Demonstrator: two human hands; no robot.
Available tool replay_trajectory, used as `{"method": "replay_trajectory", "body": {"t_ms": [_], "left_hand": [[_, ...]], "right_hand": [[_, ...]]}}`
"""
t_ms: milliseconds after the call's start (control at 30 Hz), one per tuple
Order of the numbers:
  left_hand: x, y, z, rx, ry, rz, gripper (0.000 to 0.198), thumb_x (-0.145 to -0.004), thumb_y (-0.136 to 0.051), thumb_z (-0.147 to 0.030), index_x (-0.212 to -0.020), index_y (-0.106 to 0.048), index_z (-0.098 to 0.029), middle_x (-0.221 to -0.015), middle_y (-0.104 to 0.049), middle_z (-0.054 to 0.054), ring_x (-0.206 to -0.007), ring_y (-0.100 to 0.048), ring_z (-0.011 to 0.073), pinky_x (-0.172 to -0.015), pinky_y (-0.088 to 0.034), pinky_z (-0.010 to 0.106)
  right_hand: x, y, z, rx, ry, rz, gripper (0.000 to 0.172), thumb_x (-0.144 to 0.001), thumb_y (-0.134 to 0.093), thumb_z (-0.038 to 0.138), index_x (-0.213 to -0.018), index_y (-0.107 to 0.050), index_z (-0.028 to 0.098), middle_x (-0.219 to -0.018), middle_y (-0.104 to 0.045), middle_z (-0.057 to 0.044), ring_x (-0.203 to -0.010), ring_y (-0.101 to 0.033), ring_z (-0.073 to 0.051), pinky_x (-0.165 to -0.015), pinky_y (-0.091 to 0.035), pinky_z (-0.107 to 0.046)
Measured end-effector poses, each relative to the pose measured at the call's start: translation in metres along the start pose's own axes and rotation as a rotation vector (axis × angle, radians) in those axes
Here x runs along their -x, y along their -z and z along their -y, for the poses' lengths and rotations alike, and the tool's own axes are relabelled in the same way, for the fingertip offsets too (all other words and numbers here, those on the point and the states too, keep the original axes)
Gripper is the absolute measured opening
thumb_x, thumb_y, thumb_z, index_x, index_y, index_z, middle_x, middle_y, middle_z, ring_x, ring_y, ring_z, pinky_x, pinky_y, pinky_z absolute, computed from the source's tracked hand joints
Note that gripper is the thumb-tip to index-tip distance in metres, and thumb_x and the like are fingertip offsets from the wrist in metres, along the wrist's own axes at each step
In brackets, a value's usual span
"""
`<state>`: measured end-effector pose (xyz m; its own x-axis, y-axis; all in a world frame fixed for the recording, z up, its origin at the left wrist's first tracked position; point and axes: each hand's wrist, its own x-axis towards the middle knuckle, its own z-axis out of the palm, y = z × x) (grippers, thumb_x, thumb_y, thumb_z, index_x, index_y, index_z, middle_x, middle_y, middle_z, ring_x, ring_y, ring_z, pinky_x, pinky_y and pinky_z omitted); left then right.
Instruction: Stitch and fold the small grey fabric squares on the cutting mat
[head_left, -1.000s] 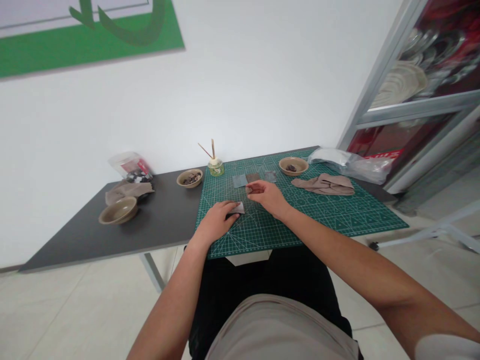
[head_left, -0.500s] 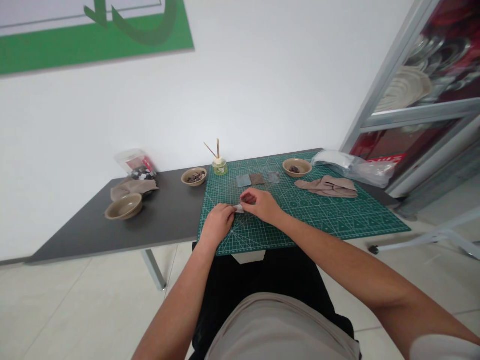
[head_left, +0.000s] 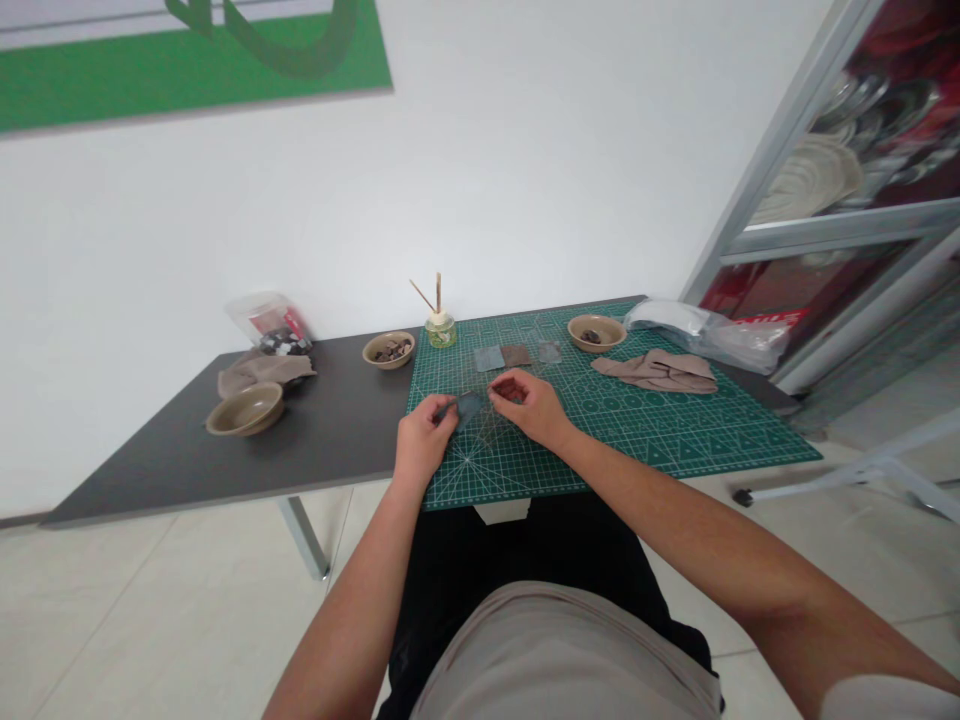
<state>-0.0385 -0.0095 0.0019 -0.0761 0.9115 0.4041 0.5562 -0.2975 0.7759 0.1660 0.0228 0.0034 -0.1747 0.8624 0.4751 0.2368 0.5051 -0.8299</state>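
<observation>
My left hand (head_left: 424,436) pinches a small, thin, grey-blue sheet or see-through packet (head_left: 470,408) over the cutting mat. Close to its right side, my right hand (head_left: 531,408) is closed with thumb and fingertips together. Whatever those fingertips hold, if anything, is too small to make out. Just beyond the hands lie a pale blue-grey square (head_left: 489,359), a brown square (head_left: 516,355) and a clear packet (head_left: 549,351). All of them rest on the green cutting mat (head_left: 637,430).
Bowls with small dark pieces stand behind, one left (head_left: 389,350) and one right (head_left: 597,334). A reed diffuser (head_left: 440,331) is at the mat's back edge. Another bowl (head_left: 246,411), a cloth (head_left: 656,371), a plastic bag (head_left: 705,335) and a clear container (head_left: 270,325) lie around.
The sheet between my hands looked whitish and now shows grey-blue, seemingly turned. My hands have drawn slightly apart, the left shifting left and the right a little right.
</observation>
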Motion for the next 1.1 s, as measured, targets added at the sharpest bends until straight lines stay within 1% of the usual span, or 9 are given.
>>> {"method": "replay_trajectory", "body": {"t_ms": [67, 133, 200, 267, 367, 500, 667, 933, 1100], "left_hand": [[0.000, 0.000, 0.001, 0.043, 0.050, -0.065, 0.016, -0.086, -0.059, -0.034, -0.086, -0.071, -0.022, -0.077, -0.072, 0.001, -0.068, -0.064, 0.0169, -0.067, -0.048, 0.028], [0.000, -0.001, 0.000, 0.043, -0.001, -0.061, 0.015, -0.086, -0.059, -0.032, -0.088, -0.071, -0.023, -0.084, -0.074, 0.002, -0.077, -0.067, 0.0186, -0.074, -0.051, 0.031], [0.001, -0.003, -0.002, -0.040, -0.132, 0.081, 0.014, -0.085, -0.061, -0.029, -0.088, -0.074, -0.026, -0.095, -0.076, 0.003, -0.092, -0.069, 0.0219, -0.088, -0.051, 0.037], [0.001, -0.005, -0.006, -0.128, -0.251, 0.287, 0.008, -0.081, -0.067, -0.030, -0.083, -0.075, -0.027, -0.100, -0.076, 0.005, -0.100, -0.067, 0.0249, -0.093, -0.050, 0.041], [-0.001, -0.006, -0.008, -0.199, -0.294, 0.363, 0.015, -0.085, -0.060, -0.025, -0.085, -0.075, -0.027, -0.106, -0.075, 0.006, -0.102, -0.065, 0.0248, -0.095, -0.050, 0.043], [-0.003, -0.007, -0.004, -0.271, -0.265, 0.336, 0.018, -0.083, -0.061, -0.020, -0.097, -0.073, -0.025, -0.107, -0.073, 0.007, -0.104, -0.062, 0.0256, -0.096, -0.048, 0.044], [-0.001, -0.007, -0.004, -0.428, -0.262, 0.319, 0.018, -0.086, -0.061, -0.029, -0.098, -0.073, -0.024, -0.110, -0.068, 0.008, -0.104, -0.057, 0.0266, -0.094, -0.045, 0.045], [0.003, -0.006, -0.011, -0.546, -0.179, 0.314, 0.020, -0.085, -0.062, -0.034, -0.100, -0.075, -0.027, -0.109, -0.066, 0.008, -0.101, -0.051, 0.0292, -0.086, -0.039, 0.047], [0.004, -0.006, -0.013, -0.555, -0.174, 0.294, 0.020, -0.085, -0.063, -0.032, -0.100, -0.075, -0.028, -0.107, -0.067, 0.007, -0.101, -0.051, 0.0305, -0.085, -0.036, 0.047]], "right_hand": [[-0.001, 0.000, -0.002, -0.012, -0.018, -0.009, 0.013, -0.079, -0.066, 0.030, -0.088, -0.066, 0.021, -0.079, -0.070, -0.001, -0.071, -0.066, -0.016, -0.072, -0.055, -0.032], [-0.001, 0.000, -0.003, -0.024, -0.031, -0.030, 0.013, -0.079, -0.067, 0.030, -0.088, -0.066, 0.021, -0.079, -0.070, -0.001, -0.070, -0.066, -0.016, -0.071, -0.055, -0.032], [-0.002, 0.000, -0.003, -0.023, -0.029, -0.044, 0.014, -0.078, -0.067, 0.029, -0.090, -0.066, 0.021, -0.080, -0.071, -0.001, -0.072, -0.066, -0.016, -0.073, -0.055, -0.032], [-0.002, 0.000, -0.003, 0.002, -0.019, -0.019, 0.014, -0.078, -0.067, 0.026, -0.091, -0.066, 0.021, -0.082, -0.071, -0.001, -0.074, -0.068, -0.016, -0.075, -0.056, -0.032], [0.000, -0.002, -0.002, 0.069, 0.002, 0.087, 0.013, -0.078, -0.068, 0.021, -0.091, -0.067, 0.020, -0.085, -0.072, -0.001, -0.075, -0.068, -0.015, -0.075, -0.055, -0.030], [0.001, -0.004, -0.001, 0.244, 0.102, 0.235, 0.011, -0.077, -0.072, 0.018, -0.087, -0.070, 0.020, -0.083, -0.071, -0.001, -0.077, -0.067, -0.016, -0.076, -0.052, -0.030], [0.001, -0.006, -0.004, 0.420, 0.220, 0.348, 0.003, -0.082, -0.072, 0.021, -0.084, -0.072, 0.021, -0.085, -0.072, -0.003, -0.087, -0.063, -0.020, -0.083, -0.047, -0.034], [0.002, -0.008, -0.006, 0.443, 0.272, 0.362, 0.005, -0.082, -0.071, 0.019, -0.078, -0.071, 0.021, -0.087, -0.068, -0.003, -0.087, -0.059, -0.019, -0.086, -0.045, -0.034], [0.001, -0.004, -0.003, 0.427, 0.257, 0.394, 0.013, -0.075, -0.076, 0.017, -0.068, -0.065, 0.020, -0.081, -0.065, -0.001, -0.081, -0.056, -0.018, -0.083, -0.044, -0.033]]}}
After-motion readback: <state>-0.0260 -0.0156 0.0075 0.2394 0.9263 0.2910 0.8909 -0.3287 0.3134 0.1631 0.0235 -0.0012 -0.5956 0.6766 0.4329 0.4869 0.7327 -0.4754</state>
